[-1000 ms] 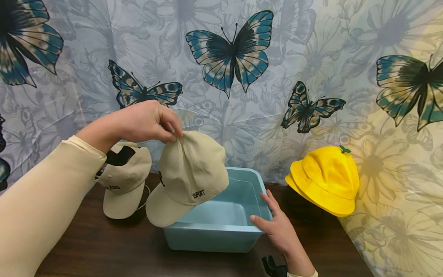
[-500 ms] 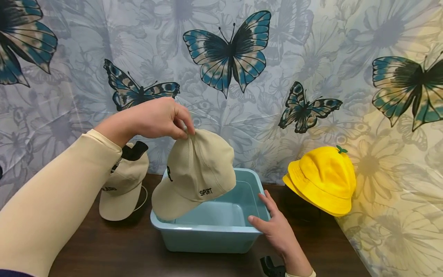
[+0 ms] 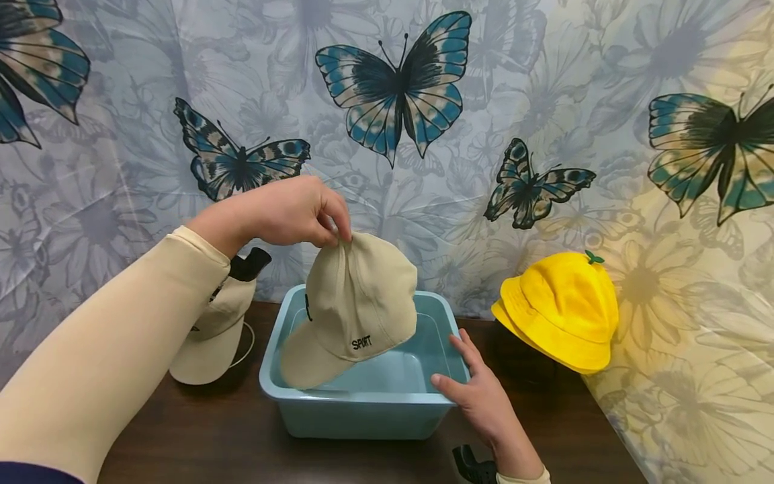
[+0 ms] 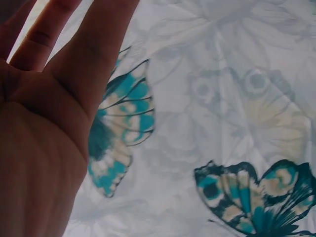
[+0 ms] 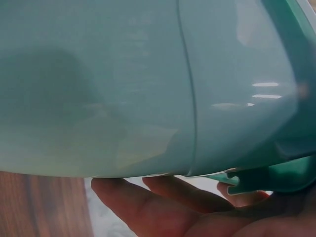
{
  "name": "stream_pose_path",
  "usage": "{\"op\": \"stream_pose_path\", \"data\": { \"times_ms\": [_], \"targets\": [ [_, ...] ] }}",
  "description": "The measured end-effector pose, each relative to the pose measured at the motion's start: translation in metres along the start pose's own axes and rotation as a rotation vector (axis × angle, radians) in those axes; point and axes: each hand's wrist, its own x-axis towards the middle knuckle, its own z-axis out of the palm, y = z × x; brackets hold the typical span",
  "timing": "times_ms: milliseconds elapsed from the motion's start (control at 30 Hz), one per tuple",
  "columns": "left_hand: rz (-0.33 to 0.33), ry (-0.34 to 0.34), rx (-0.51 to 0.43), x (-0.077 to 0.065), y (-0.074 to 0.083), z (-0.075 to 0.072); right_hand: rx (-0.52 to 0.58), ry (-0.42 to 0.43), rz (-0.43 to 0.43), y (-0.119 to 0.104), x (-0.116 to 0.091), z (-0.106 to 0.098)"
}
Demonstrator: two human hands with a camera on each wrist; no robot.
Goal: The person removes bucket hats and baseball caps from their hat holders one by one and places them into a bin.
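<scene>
Cap (image 3: 369, 296) hangs under the left hand (image 3: 290, 212), crown fabric pinched between thumb and fingertips, brim tipped down, SPORT lettering facing the viewer. Delta vs 1 s ago: left hand and cap have shifted toward the right hand (image 3: 484, 400). Back then the brim poked out past the tub's (image 3: 363, 418) near corner on the left-hand side; now that corner shows and the brim lies within the rim outline. Can't tell if the brim is below rim level or touching the wall. Hands well apart. Right hand: same spot, thumb and fingers spread, resting on the tub rim at the near corner on its side. Tub stands on the table (image 3: 199, 433), between the hands. Second cap (image 3: 208, 353), below the left forearm: sleeve (image 3: 115, 356) now covers more of it, front lettering mostly hidden. Yellow hat (image 3: 562, 309), on the right hand's outer side and farther back: no change. Butterfly cloth (image 3: 423, 208) behind everything, same.
</scene>
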Motion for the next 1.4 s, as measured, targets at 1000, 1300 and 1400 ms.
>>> {"op": "stream_pose_path", "data": {
  "times_ms": [1000,1300,1400],
  "targets": [
    [-0.13,-0.166,-0.263,0.044,-0.056,0.119,-0.03,-0.006,-0.005,0.0,0.001,0.0],
    [-0.125,-0.233,-0.117,0.045,-0.054,0.107,-0.008,0.001,-0.005,0.0,0.001,0.0],
    [-0.141,-0.252,-0.09,0.049,-0.053,0.112,0.002,0.003,0.002,0.001,0.001,-0.001]
  ]
}}
